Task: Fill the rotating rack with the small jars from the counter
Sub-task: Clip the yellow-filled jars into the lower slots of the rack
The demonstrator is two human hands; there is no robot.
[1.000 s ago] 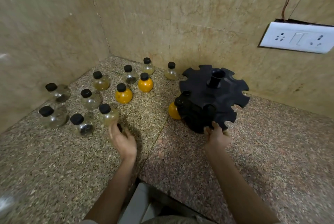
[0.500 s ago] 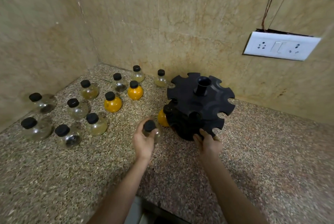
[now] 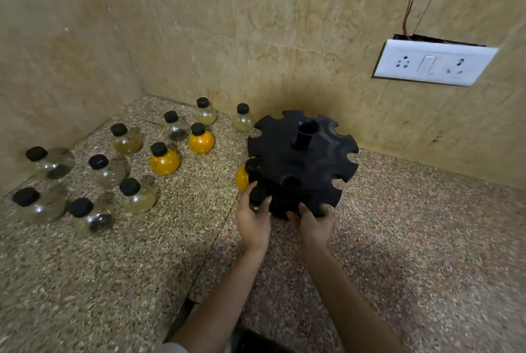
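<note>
jars on counter (image 3: 85,281): eleven; left hand (image 3: 252,220) grips another, right hand (image 3: 314,226) grips rack (image 3: 301,162).

Two bare forearms are seen rising from the bottom edge of the picture, each ending in a bare hand: the left hand (image 3: 252,220) and the right hand (image 3: 314,227). No sleeve is worn over either forearm as far as the frame reaches, and both wrists are left uncovered. No ring, watch, band or glove can be made out on either hand. The fingers (image 3: 303,209) are slender, with short nails, though finer detail is lost to blur. At the very bottom edge, beside the left forearm, a small patch of pale grey cloth (image 3: 170,348) is visible; whether it is part of a garment cannot be told.
</note>
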